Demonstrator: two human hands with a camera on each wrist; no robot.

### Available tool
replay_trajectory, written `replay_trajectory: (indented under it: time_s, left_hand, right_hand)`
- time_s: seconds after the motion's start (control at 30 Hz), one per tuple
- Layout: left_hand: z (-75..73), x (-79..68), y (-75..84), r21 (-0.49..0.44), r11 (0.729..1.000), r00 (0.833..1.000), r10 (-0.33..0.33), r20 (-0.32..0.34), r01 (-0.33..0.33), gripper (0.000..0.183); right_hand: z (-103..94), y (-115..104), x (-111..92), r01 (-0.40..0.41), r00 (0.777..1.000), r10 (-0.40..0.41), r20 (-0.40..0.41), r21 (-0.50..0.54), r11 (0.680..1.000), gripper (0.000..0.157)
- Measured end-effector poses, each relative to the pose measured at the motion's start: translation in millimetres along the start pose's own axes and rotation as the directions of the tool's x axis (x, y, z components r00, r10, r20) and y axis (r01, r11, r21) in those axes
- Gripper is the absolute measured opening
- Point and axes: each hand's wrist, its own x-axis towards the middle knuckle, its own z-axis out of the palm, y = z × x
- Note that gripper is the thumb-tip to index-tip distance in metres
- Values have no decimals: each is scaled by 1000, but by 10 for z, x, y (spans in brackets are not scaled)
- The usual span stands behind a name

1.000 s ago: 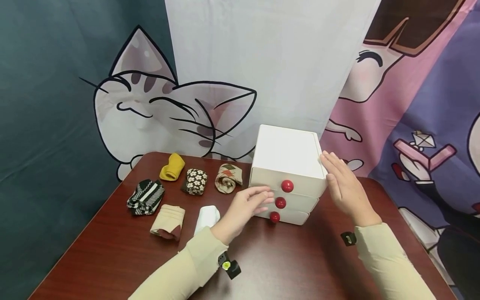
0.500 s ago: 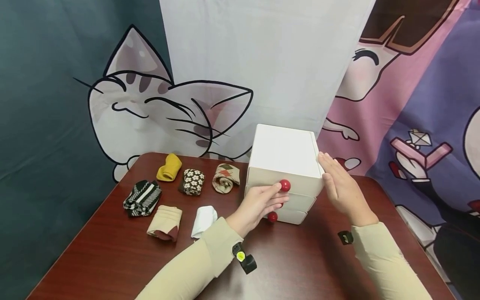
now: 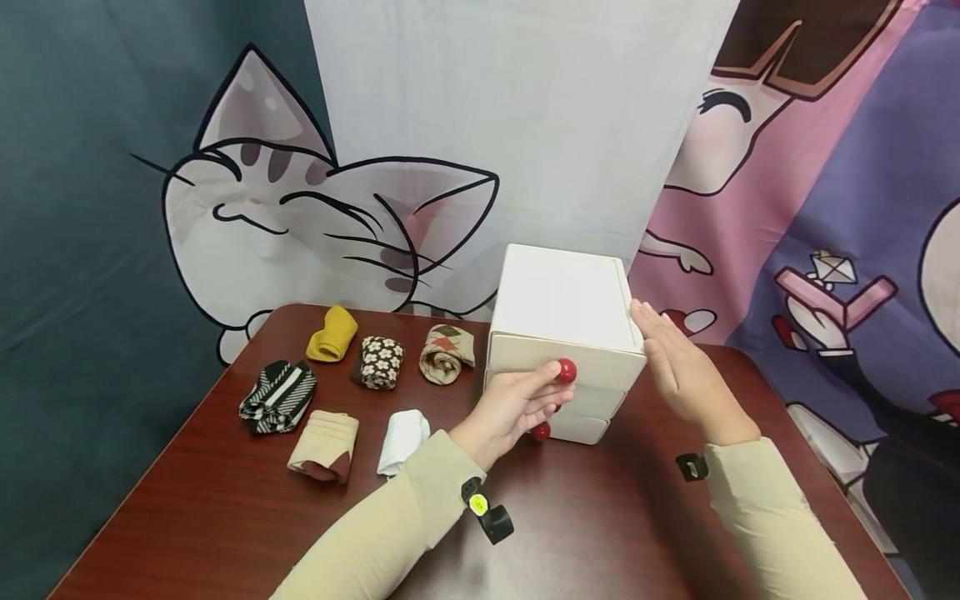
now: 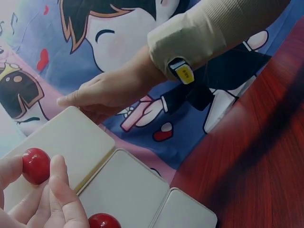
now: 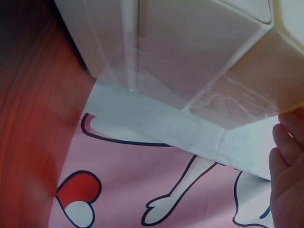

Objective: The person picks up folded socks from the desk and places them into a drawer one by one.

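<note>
A white box with three stacked drawers (image 3: 562,296) stands at the back of the table, each drawer front bearing a round red knob. My left hand (image 3: 510,417) pinches the top knob (image 4: 36,166) between thumb and fingers, as the left wrist view shows. Those fingers mostly cover the middle knob (image 4: 104,221) in the head view, while the bottom knob (image 3: 541,431) shows just below them. Against the box's right side, near its top edge, rests my right hand (image 3: 686,375) with its fingers straight. The drawers look closed.
Rolled or folded socks lie left of the box: a yellow sock (image 3: 332,335), a flowered sock (image 3: 381,362), an argyle sock (image 3: 447,354), a black-and-white sock (image 3: 279,397), a beige sock (image 3: 324,446) and a white sock (image 3: 402,442). A printed curtain (image 3: 405,100) hangs behind the table.
My left hand has moved right from beside the drawer fronts and taken hold of the top knob. My right hand stays at the box's side. The head view has shifted slightly.
</note>
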Motion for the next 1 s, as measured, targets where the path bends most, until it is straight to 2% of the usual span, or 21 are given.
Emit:
replay_trajectory:
  time_s: [0.4,0.73,1.0]
  left_hand:
    - [-26,-239,-89,32,999,999,3,43,-5,39]
    - [-10,-481,-168,58,998,998,-14,68,10,37]
    - [1,-671,-233,82,996,997,13,82,-20,36]
  right_hand:
    - [-52,32,27,12,1000,-12,21,-6,1000,46]
    - [-38,39,14,16,1000,-16,-6,-21,1000,45]
    - [-50,34,24,28,1000,-28,-4,-52,998,45]
